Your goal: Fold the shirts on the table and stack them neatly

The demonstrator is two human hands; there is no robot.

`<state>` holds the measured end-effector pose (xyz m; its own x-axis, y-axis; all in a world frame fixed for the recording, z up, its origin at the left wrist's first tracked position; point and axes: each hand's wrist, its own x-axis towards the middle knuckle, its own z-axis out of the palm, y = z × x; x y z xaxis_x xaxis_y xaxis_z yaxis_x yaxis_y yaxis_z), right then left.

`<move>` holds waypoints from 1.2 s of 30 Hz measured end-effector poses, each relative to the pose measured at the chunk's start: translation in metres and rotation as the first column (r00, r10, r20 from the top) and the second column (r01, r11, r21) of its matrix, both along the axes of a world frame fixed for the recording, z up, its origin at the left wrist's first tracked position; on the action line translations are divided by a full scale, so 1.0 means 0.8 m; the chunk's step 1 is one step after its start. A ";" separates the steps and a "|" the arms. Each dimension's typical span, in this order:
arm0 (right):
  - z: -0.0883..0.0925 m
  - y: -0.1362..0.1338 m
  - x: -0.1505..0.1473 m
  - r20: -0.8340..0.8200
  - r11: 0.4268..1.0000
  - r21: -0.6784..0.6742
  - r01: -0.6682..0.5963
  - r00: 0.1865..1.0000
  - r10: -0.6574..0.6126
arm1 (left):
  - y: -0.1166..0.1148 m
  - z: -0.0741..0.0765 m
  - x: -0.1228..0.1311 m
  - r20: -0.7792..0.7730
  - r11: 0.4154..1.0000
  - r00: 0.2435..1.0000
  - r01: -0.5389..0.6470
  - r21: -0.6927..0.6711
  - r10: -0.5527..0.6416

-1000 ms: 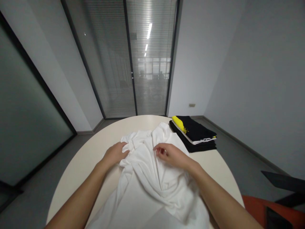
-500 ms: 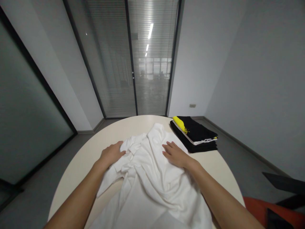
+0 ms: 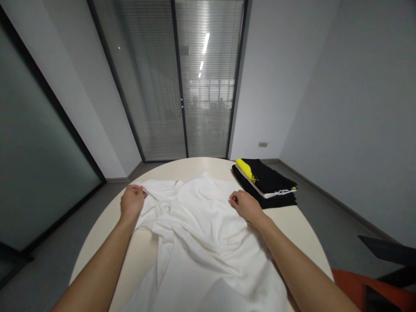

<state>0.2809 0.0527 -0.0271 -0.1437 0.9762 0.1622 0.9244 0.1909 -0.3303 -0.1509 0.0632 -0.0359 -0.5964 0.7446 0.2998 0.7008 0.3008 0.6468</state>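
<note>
A rumpled white T-shirt (image 3: 201, 225) lies spread over the round table (image 3: 312, 247), its lower part reaching toward me. At its far left, my left hand (image 3: 132, 200) pinches the edge of a sleeve between thumb and fingers. On the right side of the cloth, my right hand (image 3: 245, 204) is closed with its fingertips gripping the fabric. Folds and creases run across the middle of the T-shirt between both hands.
Behind my right hand, a stack of folded dark clothes (image 3: 273, 175) with a yellow patch and a white layer sits near the table's edge. A red and black chair (image 3: 354, 284) stands at lower right. Glass panels with blinds (image 3: 208, 108) rise beyond the table.
My left hand has moved left, drawing the sleeve outward, and its fingers have closed. My right hand has gone from spread fingers to a grip. The T-shirt's upper part lies flatter.
</note>
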 end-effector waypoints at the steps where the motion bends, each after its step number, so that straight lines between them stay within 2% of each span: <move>1: 0.005 -0.001 -0.001 -0.005 0.997 0.028 0.072 0.997 -0.072 | 0.000 -0.001 -0.001 0.001 1.000 1.000 -0.024 0.004 0.024; 3: 0.014 -0.003 -0.003 -0.045 0.970 0.119 0.214 0.977 -0.210 | -0.001 -0.001 0.005 0.019 0.999 0.999 -0.042 -0.002 0.042; 5: 0.021 -0.006 -0.004 -0.101 0.935 0.202 0.290 0.956 -0.275 | -0.004 0.000 0.019 0.004 1.000 1.000 0.003 -0.019 -0.003; 7: 0.024 -0.007 -0.006 -0.129 0.928 0.227 0.294 0.954 -0.270 | -0.008 0.001 0.037 -0.129 0.996 0.988 0.087 -0.033 -0.091; 9: 0.022 -0.009 -0.007 -0.121 0.942 0.209 0.265 0.962 -0.244 | -0.011 -0.001 0.055 -0.324 0.972 0.917 0.228 -0.050 -0.232; 11: 0.019 -0.009 -0.008 -0.107 0.958 0.187 0.215 0.974 -0.198 | -0.012 -0.004 0.069 -0.423 0.909 0.807 0.395 -0.132 -0.411; 13: 0.016 -0.009 -0.007 -0.092 0.974 0.159 0.159 0.985 -0.145 | -0.014 -0.009 0.079 -0.387 0.804 0.705 0.507 -0.311 -0.594; 15: 0.016 -0.008 -0.006 -0.061 0.988 0.100 0.116 0.992 -0.110 | -0.016 -0.011 0.083 -0.297 0.688 0.641 0.531 -0.494 -0.708; 17: 0.018 -0.009 -0.006 -0.029 0.995 0.034 0.091 0.996 -0.090 | -0.019 -0.009 0.086 -0.238 0.600 0.595 0.537 -0.594 -0.768; 21: 0.024 -0.016 -0.011 0.007 1.000 0.018 0.006 1.000 -0.006 | -0.027 0.005 0.091 -0.277 0.553 0.493 0.601 -0.577 -0.825; 25: 0.024 -0.020 -0.019 0.092 0.993 0.098 -0.071 0.994 0.061 | -0.030 0.011 0.096 -0.245 0.488 0.426 0.698 -0.524 -0.871; 28: 0.020 -0.017 -0.019 0.088 0.975 0.170 -0.141 0.988 0.128 | -0.030 0.010 0.097 -0.183 0.423 0.382 0.782 -0.458 -0.906; 29: 0.019 -0.015 -0.017 0.062 0.963 0.198 -0.183 0.983 0.174 | -0.031 0.010 0.097 -0.172 0.418 0.382 0.800 -0.430 -0.908; 31: 0.019 -0.012 -0.013 -0.011 0.931 0.235 -0.279 0.957 0.289 | -0.031 0.010 0.097 -0.171 0.467 0.435 0.804 -0.368 -0.884; 33: 0.023 -0.012 -0.008 -0.086 0.916 0.229 -0.329 0.930 0.356 | -0.032 0.010 0.096 -0.182 0.567 0.538 0.763 -0.310 -0.823; 36: 0.034 -0.017 -0.003 -0.199 0.928 0.125 -0.352 0.907 0.371 | -0.028 0.008 0.093 -0.223 0.701 0.665 0.665 -0.257 -0.713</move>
